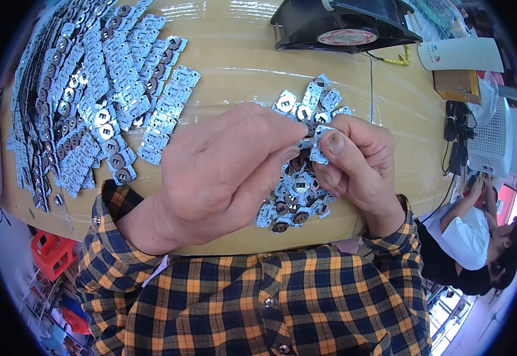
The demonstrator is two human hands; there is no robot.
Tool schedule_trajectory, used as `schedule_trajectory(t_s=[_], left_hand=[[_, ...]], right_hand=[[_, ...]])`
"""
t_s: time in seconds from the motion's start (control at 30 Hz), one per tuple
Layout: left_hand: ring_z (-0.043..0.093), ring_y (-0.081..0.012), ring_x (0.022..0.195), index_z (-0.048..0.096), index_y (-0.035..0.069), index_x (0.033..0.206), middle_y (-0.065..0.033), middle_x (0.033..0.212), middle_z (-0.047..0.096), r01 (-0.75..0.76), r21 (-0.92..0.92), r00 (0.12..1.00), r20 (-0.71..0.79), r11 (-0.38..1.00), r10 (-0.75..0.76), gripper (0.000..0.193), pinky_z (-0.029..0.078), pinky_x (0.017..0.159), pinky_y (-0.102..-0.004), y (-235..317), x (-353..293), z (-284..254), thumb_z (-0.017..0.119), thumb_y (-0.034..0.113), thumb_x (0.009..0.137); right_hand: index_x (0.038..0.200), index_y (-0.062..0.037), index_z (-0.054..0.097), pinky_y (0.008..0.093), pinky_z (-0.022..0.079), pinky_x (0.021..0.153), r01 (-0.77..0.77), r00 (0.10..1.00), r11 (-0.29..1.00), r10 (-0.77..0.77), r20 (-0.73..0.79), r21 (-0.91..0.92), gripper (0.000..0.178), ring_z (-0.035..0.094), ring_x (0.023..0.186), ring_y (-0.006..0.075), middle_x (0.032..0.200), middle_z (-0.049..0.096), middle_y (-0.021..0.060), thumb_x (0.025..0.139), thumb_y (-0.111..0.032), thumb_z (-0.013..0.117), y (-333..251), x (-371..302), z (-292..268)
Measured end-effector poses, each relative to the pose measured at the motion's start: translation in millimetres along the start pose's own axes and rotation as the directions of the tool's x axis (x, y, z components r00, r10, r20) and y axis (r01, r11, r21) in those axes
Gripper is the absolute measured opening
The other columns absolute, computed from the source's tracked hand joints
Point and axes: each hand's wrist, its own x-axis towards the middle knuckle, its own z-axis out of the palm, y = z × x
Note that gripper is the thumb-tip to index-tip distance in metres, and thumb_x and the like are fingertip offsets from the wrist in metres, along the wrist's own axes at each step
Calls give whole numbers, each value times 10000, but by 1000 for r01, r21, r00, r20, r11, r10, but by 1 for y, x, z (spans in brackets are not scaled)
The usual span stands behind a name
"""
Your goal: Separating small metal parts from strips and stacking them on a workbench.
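My right hand [362, 157] pinches a small circuit board [319, 152] between thumb and curled fingers. Close against it, my left hand [226, 172] is closed, its thumb and forefinger tips meeting at the board's left side. What the left fingertips grip is too small and too covered to make out. Beneath both hands lies a loose pile of small circuit boards [301, 186] with round battery-holder parts, some silver and some brown. Part of that pile is hidden by my hands. Strips of joined circuit boards [172, 104] lie stacked and fanned out on the left.
The yellowish table [229, 65] carries a black fan [341, 26] at the back. At the right are a white cup-like container [460, 55], a small cardboard box [455, 86], black cables [456, 133] and a white perforated basket [488, 139]. Another person [463, 234] sits at far right.
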Motion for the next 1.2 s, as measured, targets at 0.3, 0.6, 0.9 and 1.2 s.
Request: schedule_trajectory(t_s=[0.3,0.6,0.9,1.2], left_hand=[[646,-224,705,630,-32,994,-131,843,668,20,38,999,-46,999,-19,204,503,631,-283,3,-3,3,678,-67,799],[646,-219,689,631,-33,991,-131,848,665,-1,-5,1000,16,1000,1,190,496,611,-282,1,-3,1,670,-57,806],[636,-166,688,643,-30,1011,-118,851,667,198,-113,980,20,974,-197,202,494,604,-263,7,-1,-5,661,-64,813],[599,-87,668,651,-45,1038,-95,915,649,502,-366,865,206,783,-458,167,485,578,-192,9,-5,-3,628,-26,874]], right_hand=[[742,-16,576,170,279,379,-43,999,999,42,2,11,291,389,401,-3,518,512,-21,981,-180,541,0,0,3],[757,-16,590,181,283,372,-24,999,999,26,-35,49,265,391,390,9,502,500,-21,974,-161,546,0,-2,4],[750,3,570,215,320,449,255,965,790,-244,96,-557,296,399,471,49,584,495,-2,973,-191,542,-1,3,-4],[764,2,646,285,366,463,342,921,750,-389,41,-567,187,503,485,155,601,546,59,903,-122,633,-6,0,-4]])
